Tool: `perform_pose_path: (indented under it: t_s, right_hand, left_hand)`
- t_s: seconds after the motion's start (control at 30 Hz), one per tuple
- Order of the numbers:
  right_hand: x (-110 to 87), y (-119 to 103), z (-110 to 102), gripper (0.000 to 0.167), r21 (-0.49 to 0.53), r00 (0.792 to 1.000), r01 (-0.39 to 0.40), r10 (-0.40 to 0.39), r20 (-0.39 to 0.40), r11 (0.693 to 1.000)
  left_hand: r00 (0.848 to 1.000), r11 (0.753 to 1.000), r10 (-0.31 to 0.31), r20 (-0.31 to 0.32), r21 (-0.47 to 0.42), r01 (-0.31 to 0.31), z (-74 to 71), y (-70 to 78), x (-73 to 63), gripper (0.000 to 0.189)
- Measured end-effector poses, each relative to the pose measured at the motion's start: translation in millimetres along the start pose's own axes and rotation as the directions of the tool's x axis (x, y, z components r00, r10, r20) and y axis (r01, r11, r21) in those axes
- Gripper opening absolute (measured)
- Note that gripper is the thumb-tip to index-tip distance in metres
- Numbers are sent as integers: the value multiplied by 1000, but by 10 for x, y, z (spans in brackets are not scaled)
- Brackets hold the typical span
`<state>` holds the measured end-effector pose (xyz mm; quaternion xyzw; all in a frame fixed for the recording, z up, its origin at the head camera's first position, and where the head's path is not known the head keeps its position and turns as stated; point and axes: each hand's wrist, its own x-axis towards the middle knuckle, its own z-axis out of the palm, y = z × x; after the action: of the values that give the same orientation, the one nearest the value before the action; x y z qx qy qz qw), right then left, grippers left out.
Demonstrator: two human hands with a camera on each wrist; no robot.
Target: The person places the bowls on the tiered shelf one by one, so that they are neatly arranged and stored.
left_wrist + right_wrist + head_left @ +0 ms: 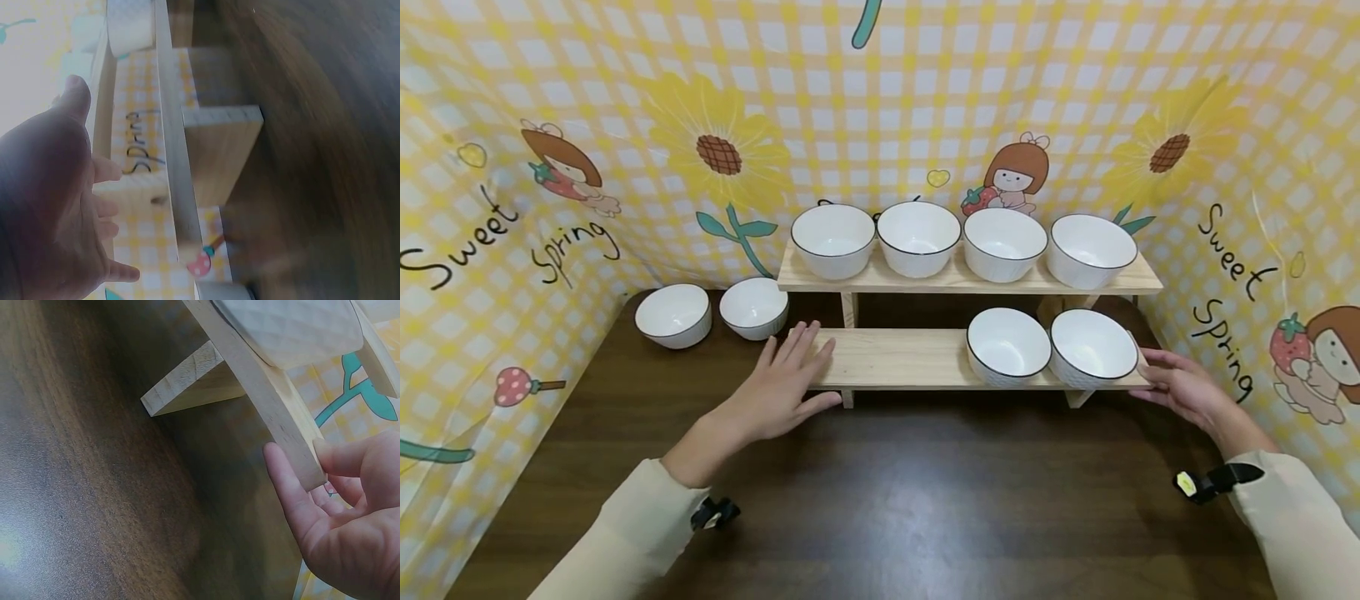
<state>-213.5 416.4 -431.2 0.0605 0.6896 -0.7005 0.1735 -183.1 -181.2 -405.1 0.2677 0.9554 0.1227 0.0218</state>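
A two-tier wooden shelf (pixel 895 357) stands on the dark table, its lower board ending between the two hands. Over the left end of that board lies the left hand (pixel 782 379), its fingers straight and thumb spread. In the left wrist view the left hand (pixel 56 200) appears beside the board's edge; whether it presses on it is hard to tell. The right hand (pixel 1187 390) grips the right end of the lower board, and in the right wrist view its fingers (pixel 284 481) lie on both faces. Two white bowls (pixel 1009 346) with dark rims sit on the lower board's right half.
Several similar white bowls (pixel 919 237) line the upper board (pixel 970 279). Left of the shelf, two more bowls (pixel 673 315) rest on the dark wooden table (pixel 865 500). Yellow checked cloth (pixel 865 108) hangs behind and at both sides.
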Motion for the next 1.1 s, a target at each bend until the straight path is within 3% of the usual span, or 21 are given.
perform_pose_path:
  t_s: [0.33,0.63,0.9,1.1]
  right_hand:
    - [-6,17,-37,24,23,1000,6,-6,3,1000]
    - [1,-18,-17,25,-37,1000,1,-1,-9,999]
    - [34,-32,-12,57,-180,999,-14,7,-36,984]
    - [39,-2,-14,48,-125,1000,-1,-2,-23,992]
  left_hand:
    - [992,993,-115,-42,32,117,-192,-373,-200,80]
    - [972,973,-229,-53,-52,226,-349,-764,-419,80]
    - [945,946,-310,-102,-129,296,-365,-1148,-544,85]
    - [923,924,-362,-131,-180,336,-321,-1462,-559,90]
